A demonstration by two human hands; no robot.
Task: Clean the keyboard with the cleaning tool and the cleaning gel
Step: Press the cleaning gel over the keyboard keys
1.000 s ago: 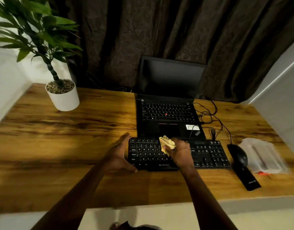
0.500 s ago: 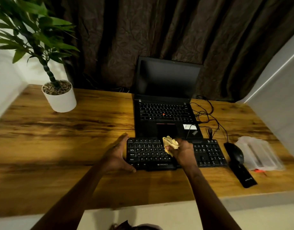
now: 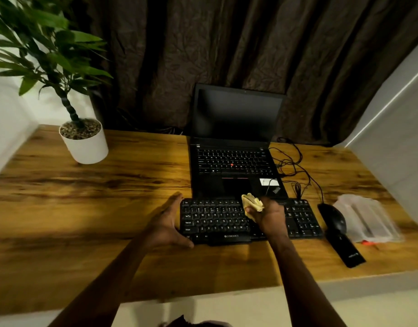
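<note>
While a laptop backs the keyboard, a mouse flanks it.

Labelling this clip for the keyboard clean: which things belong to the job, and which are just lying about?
In the job: keyboard, yellow cleaning gel, right hand gripping it, left hand bracing the keyboard's end.
Lying about: laptop, potted plant, mouse, clear plastic packet, cables.

Black keyboard with white lettering, pale yellow cleaning gel, black laptop with a red trackpoint dot, streaky brown wood-grain desk, white pot, dark brown curtain.
</note>
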